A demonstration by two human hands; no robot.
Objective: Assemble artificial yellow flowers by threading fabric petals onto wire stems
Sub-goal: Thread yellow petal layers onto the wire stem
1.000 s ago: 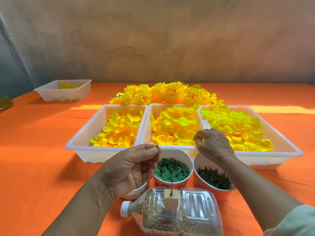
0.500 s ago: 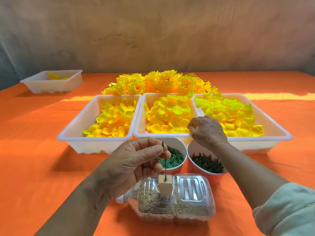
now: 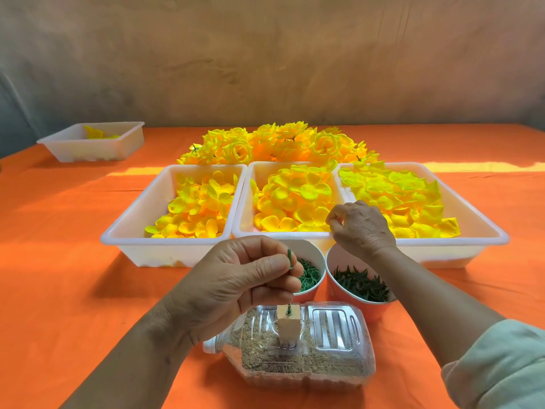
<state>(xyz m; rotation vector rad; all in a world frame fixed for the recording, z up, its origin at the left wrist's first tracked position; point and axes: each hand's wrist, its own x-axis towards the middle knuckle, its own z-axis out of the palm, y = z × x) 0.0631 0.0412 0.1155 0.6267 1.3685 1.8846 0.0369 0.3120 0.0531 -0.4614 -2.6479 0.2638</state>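
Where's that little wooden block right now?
Head view, low centre: the wooden block stands in the sand-filled clear bottle, just below the left hand pinching the green stem.

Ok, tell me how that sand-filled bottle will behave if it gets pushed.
Probably heavy for its size: the bottle looks roughly half full of sandy grit. Its boxy, flat-panelled body lies sideways, so it should resist tipping and slide, not roll.
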